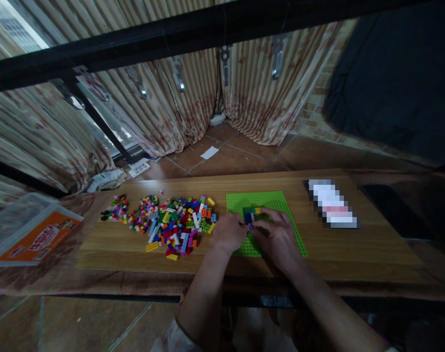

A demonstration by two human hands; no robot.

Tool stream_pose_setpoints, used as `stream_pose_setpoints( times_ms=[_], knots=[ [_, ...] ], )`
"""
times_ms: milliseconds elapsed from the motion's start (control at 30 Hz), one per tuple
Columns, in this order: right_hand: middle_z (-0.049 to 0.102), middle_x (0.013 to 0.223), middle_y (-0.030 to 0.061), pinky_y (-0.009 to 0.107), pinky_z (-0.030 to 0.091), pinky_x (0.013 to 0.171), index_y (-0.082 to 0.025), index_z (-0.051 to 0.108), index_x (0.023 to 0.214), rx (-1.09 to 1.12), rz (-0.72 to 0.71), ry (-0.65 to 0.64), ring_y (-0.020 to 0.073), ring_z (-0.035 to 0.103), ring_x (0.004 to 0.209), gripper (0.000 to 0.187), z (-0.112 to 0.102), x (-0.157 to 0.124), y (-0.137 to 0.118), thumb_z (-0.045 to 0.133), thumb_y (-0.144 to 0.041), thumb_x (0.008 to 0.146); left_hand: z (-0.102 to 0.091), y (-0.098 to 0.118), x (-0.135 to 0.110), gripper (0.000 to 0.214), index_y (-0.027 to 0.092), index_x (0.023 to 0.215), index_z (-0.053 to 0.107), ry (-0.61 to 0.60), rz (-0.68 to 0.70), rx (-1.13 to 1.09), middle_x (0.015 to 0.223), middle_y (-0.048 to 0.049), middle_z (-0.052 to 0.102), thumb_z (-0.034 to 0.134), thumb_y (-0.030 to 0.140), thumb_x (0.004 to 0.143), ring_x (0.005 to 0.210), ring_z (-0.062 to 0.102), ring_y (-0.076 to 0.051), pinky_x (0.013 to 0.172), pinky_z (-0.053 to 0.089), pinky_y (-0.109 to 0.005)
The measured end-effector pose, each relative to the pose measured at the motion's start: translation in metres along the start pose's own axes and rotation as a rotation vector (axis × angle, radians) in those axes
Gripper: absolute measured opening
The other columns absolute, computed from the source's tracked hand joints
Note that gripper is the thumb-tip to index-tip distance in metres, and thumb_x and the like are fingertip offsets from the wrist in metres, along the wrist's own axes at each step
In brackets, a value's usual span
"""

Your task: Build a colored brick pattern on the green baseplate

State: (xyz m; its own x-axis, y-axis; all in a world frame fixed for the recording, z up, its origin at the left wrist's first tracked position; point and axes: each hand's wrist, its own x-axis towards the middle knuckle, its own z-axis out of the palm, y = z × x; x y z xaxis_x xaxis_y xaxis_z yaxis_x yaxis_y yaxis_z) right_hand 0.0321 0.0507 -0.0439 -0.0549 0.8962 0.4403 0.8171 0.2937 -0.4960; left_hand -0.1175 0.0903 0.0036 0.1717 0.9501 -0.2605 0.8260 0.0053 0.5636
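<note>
Striped curtains hang behind a tiled floor, and a dark metal frame crosses the top of the head view, the only view there is. Below it a long wooden board (328, 254) lies across a cloth-covered surface, with a plastic box with an orange label (31, 234) off its left end and a blurred flat packet (334, 204) near its far right corner.

On the board, right of the middle, lies a green baseplate (277, 203), its long axis running from the near edge toward the far edge. Both hands meet over the middle of it. The left hand (229, 232) rests on the plate's left edge, fingers curled, pinching toward the right. The right hand (279, 237) lies across the plate's near half, fingers reaching left. Between the two sets of fingertips sits a small cluster of bricks (250, 215), blue and dark green with a touch of yellow, standing on the plate. Both hands touch it; the left thumb and forefinger appear closed on a small blue piece at its near side, though the piece is too small to tell whether it is pinched or merely pressed. The right hand looks flat and pressing rather than clenched.

A loose pile of coloured bricks (171, 222) spreads over the board's left half, just beside the left hand and well apart from the right, so the left hand is the nearer to it. It lies straight to the left of the plate.
</note>
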Motion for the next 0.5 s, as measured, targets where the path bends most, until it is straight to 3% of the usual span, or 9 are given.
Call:
stream_pose_setpoints(
  times_ms=[333,500],
  knots=[
    [0.063,0.117,0.0093,0.047,0.044,0.088,-0.023,0.073,0.078,-0.030,0.018,-0.021,0.0288,0.052,0.108,0.009,-0.0015,0.0008,-0.0074,0.064,-0.024,0.079,0.0042,-0.0005,0.0024,0.016,0.019,0.085,0.074,0.011,0.052,-0.028,0.091,-0.0048,0.074,0.060,0.016,0.079,0.085,0.066,-0.018,0.079,0.049,-0.026],
    [0.065,0.111,0.0087,0.045,0.045,0.091,-0.024,0.073,0.081,0.072,0.134,0.007,0.0264,0.056,0.104,0.009,-0.0014,0.0036,-0.0012,0.066,-0.024,0.075,0.0090,0.0008,0.0034,0.013,0.017,0.084,0.073,0.058,0.037,-0.060,0.090,-0.0062,0.073,0.061,0.017,0.079,0.083,0.066,-0.018,0.079,0.050,-0.027]
  ],
)
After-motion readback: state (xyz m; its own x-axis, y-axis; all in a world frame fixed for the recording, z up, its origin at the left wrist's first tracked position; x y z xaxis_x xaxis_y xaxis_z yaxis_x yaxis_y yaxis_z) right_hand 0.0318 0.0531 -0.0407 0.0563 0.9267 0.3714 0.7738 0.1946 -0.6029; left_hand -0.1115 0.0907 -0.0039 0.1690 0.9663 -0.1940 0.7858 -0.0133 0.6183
